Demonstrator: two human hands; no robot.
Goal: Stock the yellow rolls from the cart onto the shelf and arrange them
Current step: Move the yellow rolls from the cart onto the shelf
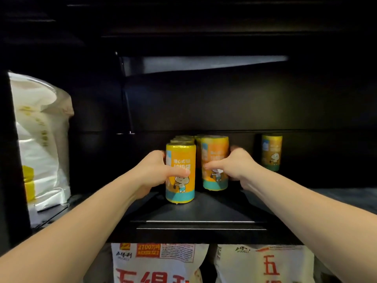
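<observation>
**Lining up the front pair, with the rows behind at risk**

Your left hand (155, 170) wraps the front-left yellow roll (180, 188) and your right hand (238, 166) clasps the front-right yellow roll (214, 148). Both stand upright on the black shelf (200, 213), just ahead of the rear rolls (183, 139). Shove either back tilted and you likely knock those over. The left one stands nearer the shelf edge and may tip off.

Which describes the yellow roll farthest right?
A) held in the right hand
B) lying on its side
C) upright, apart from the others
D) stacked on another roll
C: the farthest-right yellow roll stands upright on the shelf, clear of the right hand, which grips the front-right roll.
</observation>
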